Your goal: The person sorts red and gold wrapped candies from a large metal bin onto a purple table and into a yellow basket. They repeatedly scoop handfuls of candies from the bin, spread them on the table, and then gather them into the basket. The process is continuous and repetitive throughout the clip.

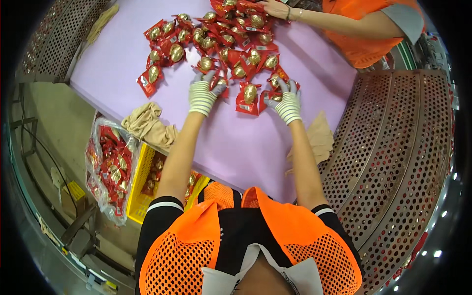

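Observation:
My left hand [203,94], in a grey-coated glove with a striped knit cuff, has its thumb and fingers around a red packet [222,83] with a gold egg-shaped item. My right hand [288,99], gloved alike, spreads its fingers over a red packet [276,96] and touches another packet [275,79] above it. Whether either hand grips its packet firmly cannot be told. Between the hands lies a single packet [249,94], flat on the pale purple tabletop [236,147]. A heap of similar packets [208,42] spreads beyond my hands.
A co-worker's hand [274,8] reaches into the heap's far side. Perforated metal chutes [391,158] flank the table. Crumpled beige cloth [149,125] sits at the left edge, above a yellow crate [142,184] and a clear bag of packets [114,166]. Brown sheet material [320,138] lies at right.

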The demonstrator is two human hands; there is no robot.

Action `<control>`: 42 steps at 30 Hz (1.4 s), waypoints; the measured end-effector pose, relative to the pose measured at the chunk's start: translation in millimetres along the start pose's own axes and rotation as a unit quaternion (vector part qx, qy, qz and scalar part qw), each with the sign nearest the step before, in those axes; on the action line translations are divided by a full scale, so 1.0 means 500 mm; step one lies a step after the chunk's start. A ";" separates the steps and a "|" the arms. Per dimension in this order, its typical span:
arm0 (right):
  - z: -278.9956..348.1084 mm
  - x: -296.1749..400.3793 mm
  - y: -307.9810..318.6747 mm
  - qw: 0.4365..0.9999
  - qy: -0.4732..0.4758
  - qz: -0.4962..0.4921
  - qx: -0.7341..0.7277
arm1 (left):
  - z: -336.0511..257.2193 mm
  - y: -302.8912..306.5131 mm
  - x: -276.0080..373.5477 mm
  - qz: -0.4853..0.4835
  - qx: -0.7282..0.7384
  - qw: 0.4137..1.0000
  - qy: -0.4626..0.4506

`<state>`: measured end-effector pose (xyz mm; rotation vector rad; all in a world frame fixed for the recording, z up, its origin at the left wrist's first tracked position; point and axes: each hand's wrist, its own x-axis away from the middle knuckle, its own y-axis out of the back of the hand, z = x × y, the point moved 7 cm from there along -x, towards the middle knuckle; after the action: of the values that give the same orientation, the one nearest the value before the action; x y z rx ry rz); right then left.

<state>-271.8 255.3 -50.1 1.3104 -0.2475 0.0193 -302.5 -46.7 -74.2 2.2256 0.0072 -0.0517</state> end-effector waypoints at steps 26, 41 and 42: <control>0.069 0.379 -0.081 0.949 0.154 -0.040 -0.271 | 0.107 0.013 0.585 -0.175 0.685 0.514 0.487; 0.192 0.335 -0.146 0.953 0.263 0.056 0.136 | 0.130 0.166 0.574 -0.134 0.103 0.980 0.107; 0.194 0.339 -0.146 0.959 0.213 0.093 0.165 | 0.045 0.176 0.540 -0.191 -0.016 0.981 -0.014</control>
<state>-112.3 122.2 -64.3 1.5719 0.0050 0.5175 -31.4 -121.6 -29.2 2.1618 0.4165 -0.2911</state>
